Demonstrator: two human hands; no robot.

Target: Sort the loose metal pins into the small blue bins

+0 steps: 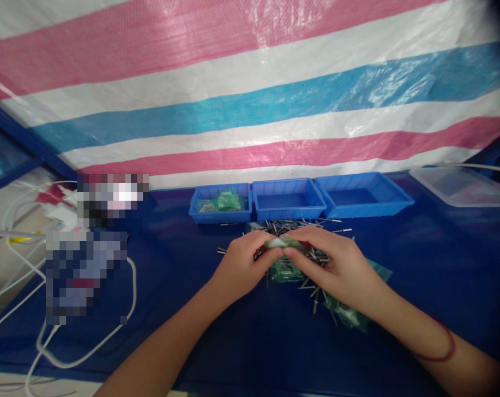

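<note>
Between my two hands is a small green plastic bag point(283, 242), pinched at its near edge by both thumbs and fingers. My left hand point(250, 262) is closed on its left end and my right hand point(336, 264) on its right end. What the bag holds is hard to make out. Under and behind the hands lies a loose pile of thin metal pins, like blind rivets point(289, 226). More green plastic bags lie among them: one point(286, 270) just below the fingers, another point(349, 317) under my right wrist.
Three blue trays stand in a row behind the pile; the left tray point(220, 216) contains green bags, beside the middle tray point(289, 209) and right tray point(365, 209). A clear plastic lid point(460, 187) lies at far right. White cables point(132, 286) and blurred-out items are at left.
</note>
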